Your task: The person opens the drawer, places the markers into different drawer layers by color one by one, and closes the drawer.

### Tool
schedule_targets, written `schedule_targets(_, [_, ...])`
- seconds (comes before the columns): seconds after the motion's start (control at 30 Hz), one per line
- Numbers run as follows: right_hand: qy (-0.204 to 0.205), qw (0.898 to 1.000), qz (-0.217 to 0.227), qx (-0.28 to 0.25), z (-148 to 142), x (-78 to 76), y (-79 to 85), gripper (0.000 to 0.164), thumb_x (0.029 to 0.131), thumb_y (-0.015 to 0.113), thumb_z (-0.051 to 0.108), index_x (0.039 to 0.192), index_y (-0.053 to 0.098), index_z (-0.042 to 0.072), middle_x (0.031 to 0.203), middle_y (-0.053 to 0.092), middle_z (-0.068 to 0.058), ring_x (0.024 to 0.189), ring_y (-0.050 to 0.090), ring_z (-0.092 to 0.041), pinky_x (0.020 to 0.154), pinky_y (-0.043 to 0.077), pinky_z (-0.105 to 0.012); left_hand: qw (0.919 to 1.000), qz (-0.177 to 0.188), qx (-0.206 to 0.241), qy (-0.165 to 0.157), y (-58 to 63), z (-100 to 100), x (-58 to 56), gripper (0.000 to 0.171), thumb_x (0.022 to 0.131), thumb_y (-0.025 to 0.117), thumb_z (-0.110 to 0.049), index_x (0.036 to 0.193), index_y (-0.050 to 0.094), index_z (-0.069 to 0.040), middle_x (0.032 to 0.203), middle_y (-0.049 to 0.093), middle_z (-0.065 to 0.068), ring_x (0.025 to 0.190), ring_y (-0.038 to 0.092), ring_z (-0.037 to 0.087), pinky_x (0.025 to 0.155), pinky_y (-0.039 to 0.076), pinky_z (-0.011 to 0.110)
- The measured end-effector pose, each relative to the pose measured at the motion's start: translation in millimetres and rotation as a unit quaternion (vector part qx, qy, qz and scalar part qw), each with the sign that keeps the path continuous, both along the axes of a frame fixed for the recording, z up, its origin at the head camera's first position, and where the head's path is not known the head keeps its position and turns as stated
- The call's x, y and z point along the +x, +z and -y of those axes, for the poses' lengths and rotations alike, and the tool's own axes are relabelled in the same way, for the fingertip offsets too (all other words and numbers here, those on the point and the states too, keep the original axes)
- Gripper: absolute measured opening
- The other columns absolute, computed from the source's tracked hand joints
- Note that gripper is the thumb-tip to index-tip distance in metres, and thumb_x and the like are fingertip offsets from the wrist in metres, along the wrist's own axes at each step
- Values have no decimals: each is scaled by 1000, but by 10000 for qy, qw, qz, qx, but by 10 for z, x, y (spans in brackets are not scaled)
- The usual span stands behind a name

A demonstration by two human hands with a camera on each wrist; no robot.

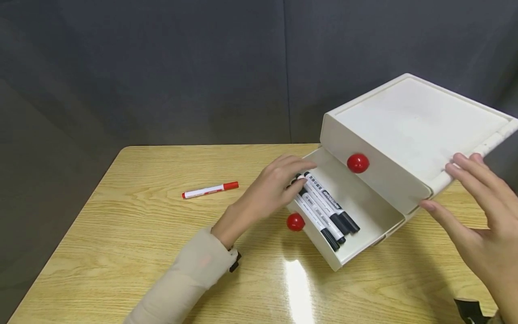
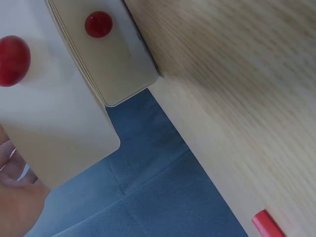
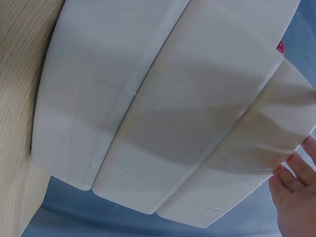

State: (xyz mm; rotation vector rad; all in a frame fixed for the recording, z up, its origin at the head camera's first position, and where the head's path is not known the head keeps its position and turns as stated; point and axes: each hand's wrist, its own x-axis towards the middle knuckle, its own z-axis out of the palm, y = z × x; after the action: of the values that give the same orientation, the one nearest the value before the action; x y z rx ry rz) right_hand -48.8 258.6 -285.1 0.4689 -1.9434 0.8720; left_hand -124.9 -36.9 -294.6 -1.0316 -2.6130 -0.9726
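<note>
A white drawer unit (image 1: 417, 117) with red knobs stands on the table, one drawer (image 1: 368, 220) pulled out below the top one. Several black-capped whiteboard markers (image 1: 319, 211) lie side by side inside that drawer. My left hand (image 1: 279, 180) reaches over the drawer's front, thumb and fingers spread above the markers' near ends. In the left wrist view, the drawer's front panel (image 2: 64, 118) partly hides the left fingers. My right hand (image 1: 481, 211) rests its fingertips along the unit's top right edge, thumb by the front corner; the right wrist view shows the fingers against the unit's side (image 3: 182, 108).
A red-capped white marker (image 1: 210, 190) lies on the wooden table (image 1: 133, 234), left of the unit. The open drawer's red knob (image 1: 295, 222) juts toward me. Beneath it, a lower drawer with another red knob (image 2: 98, 24) shows. A dark curtain (image 1: 182, 72) hangs behind the table.
</note>
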Motion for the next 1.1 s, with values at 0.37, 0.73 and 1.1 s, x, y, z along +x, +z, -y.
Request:
schedule_targets(0.37, [50,10000,30,-47,-1,-3,-7,81,86,65,60,111,65,-17,132,65,-6,133,53,-8,118,37,-31,9959,-3,885,194,-55,101,162,37,94,65,-6,131,62,-3,134,62,10,128,56,20,112,44,29])
schedule_targets(0.73, [42,10000,-32,-65,-7,-11,-4,81,86,65,60,110,65,-17,131,65,-12,133,53,-9,119,36,-32,9896,102,1302,605,-123,166,304,38,93,67,-9,130,62,-4,134,62,10,129,55,22,114,43,35])
schedule_targets(1.1, [71,9999,-58,-60,-9,-16,-7,81,86,65,59,110,65,-17,131,65,-10,133,53,-8,118,37,-32,9793,349,1674,1085,-172,259,458,41,91,70,-10,131,62,-7,134,59,8,127,55,22,111,44,41])
